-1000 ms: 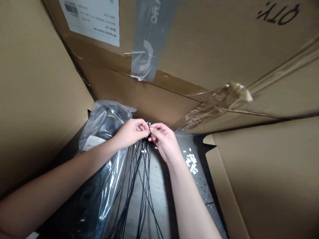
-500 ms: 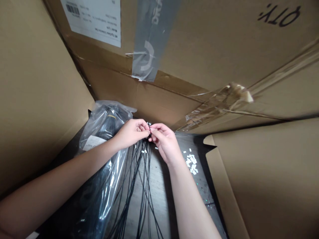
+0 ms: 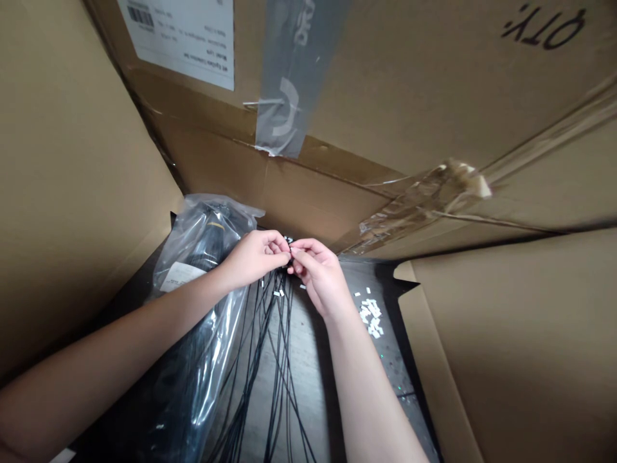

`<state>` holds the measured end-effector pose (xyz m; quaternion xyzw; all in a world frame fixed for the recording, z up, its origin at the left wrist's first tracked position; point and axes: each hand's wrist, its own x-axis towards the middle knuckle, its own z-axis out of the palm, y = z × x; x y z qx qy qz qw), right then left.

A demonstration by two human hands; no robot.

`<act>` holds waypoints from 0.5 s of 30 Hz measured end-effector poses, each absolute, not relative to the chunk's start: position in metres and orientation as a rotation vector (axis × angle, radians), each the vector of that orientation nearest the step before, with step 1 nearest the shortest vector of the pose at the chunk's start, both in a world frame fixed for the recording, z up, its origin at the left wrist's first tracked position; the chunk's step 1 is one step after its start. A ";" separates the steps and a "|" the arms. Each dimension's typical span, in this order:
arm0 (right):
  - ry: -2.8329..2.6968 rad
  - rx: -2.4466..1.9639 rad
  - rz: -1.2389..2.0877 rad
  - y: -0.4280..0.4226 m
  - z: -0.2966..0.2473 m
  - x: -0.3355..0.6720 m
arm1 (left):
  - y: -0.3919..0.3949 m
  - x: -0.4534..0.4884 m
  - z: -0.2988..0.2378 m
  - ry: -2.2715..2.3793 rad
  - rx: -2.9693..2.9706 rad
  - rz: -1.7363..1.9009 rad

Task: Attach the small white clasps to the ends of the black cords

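Observation:
My left hand (image 3: 253, 257) and my right hand (image 3: 315, 270) meet fingertip to fingertip at the middle of the view. Both pinch the top end of a bundle of thin black cables (image 3: 272, 360) that hangs down toward me over a dark surface. The small part right between the fingertips is too small to make out. A clear plastic bag (image 3: 200, 308) holding dark items lies just under my left forearm, with a white label on it.
Large cardboard boxes (image 3: 409, 96) wall in the space at the back, left and right. A grey tape strip (image 3: 284, 90) and a white shipping label (image 3: 186, 35) are on the back box. Several small white bits (image 3: 371, 318) lie scattered right of my right wrist.

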<state>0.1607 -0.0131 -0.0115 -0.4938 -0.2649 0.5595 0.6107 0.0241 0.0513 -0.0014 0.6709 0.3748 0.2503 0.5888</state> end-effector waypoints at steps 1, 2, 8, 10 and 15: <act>-0.613 -1.141 1.291 -0.013 -0.012 0.161 | 0.051 0.024 -0.002 0.872 1.564 0.584; -0.616 -1.141 1.290 -0.013 -0.012 0.161 | 0.051 0.024 -0.002 0.872 1.565 0.584; -0.610 -1.141 1.283 -0.013 -0.012 0.161 | 0.051 0.025 -0.001 0.869 1.533 0.577; -0.604 -1.138 1.281 -0.013 -0.011 0.160 | 0.050 0.026 0.000 0.869 1.531 0.577; -0.601 -1.135 1.284 -0.013 -0.010 0.160 | 0.050 0.025 0.001 0.868 1.533 0.573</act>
